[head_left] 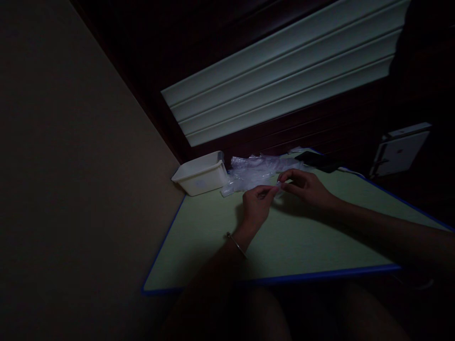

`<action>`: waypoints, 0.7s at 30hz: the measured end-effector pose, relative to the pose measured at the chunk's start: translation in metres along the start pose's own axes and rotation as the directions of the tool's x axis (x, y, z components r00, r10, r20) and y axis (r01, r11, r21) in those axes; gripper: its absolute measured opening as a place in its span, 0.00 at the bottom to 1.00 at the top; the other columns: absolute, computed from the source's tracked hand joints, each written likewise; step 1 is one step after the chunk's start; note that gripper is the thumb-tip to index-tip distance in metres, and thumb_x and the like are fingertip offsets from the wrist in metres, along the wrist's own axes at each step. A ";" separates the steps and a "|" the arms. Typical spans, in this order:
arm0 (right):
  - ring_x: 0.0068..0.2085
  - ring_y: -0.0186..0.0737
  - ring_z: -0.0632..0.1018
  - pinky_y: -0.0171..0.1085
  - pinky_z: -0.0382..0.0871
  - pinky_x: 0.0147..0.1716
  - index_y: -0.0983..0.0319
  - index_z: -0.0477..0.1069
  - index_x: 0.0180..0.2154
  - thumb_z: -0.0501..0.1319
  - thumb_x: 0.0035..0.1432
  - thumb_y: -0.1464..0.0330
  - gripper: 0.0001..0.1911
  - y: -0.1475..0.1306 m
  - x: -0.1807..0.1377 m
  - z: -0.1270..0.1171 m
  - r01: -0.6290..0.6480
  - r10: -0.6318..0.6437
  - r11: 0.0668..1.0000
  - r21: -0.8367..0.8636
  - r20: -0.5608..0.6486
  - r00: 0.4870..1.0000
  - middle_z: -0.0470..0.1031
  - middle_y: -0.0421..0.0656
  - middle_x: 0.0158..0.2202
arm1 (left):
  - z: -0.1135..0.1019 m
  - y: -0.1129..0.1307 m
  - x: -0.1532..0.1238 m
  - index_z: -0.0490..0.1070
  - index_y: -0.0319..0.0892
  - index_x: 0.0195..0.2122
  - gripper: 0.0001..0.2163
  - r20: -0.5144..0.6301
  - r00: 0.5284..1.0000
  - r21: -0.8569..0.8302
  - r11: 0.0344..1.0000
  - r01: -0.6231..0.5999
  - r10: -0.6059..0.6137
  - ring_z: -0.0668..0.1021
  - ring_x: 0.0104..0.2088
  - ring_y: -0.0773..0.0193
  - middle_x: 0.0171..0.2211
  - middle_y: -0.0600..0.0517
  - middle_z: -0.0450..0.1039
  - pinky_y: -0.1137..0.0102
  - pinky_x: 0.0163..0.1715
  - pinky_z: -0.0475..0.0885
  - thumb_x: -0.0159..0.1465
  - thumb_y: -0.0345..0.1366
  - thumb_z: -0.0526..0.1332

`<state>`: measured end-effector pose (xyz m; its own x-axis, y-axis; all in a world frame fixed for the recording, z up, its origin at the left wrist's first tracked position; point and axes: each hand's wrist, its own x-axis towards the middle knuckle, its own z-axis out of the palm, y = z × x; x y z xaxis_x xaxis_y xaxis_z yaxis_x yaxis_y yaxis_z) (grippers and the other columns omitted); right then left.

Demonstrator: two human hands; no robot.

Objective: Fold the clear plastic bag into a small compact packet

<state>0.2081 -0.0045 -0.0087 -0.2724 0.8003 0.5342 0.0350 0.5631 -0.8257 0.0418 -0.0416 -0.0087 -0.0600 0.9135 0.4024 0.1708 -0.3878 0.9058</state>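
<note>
Two hands are meeting over the green table (284, 246): the left hand (256, 204), with a bangle (236, 245) at its wrist, and the right hand (305, 185) are together pinching a small clear piece (279, 188). Farther off, crumpled clear plastic bags (258, 171) are lying right of a white bin (201, 176).

No text, label or number is legible anywhere.
</note>
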 end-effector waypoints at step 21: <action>0.39 0.42 0.74 0.39 0.67 0.39 0.60 0.71 0.28 0.69 0.48 0.59 0.13 -0.005 0.001 0.001 -0.036 0.030 0.993 0.110 0.054 0.998 0.73 0.43 0.36 | -0.003 0.000 -0.001 0.79 0.40 0.34 0.07 0.047 0.988 0.144 0.978 -0.151 0.146 0.79 0.33 0.62 0.32 0.47 0.80 0.68 0.36 0.73 0.59 0.37 0.65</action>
<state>0.2069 -0.0070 -0.0041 -0.3226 0.8045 0.4986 -0.0617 0.5078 -0.8593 0.0393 -0.0429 -0.0089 0.0119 0.8521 0.5233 0.3173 -0.4995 0.8061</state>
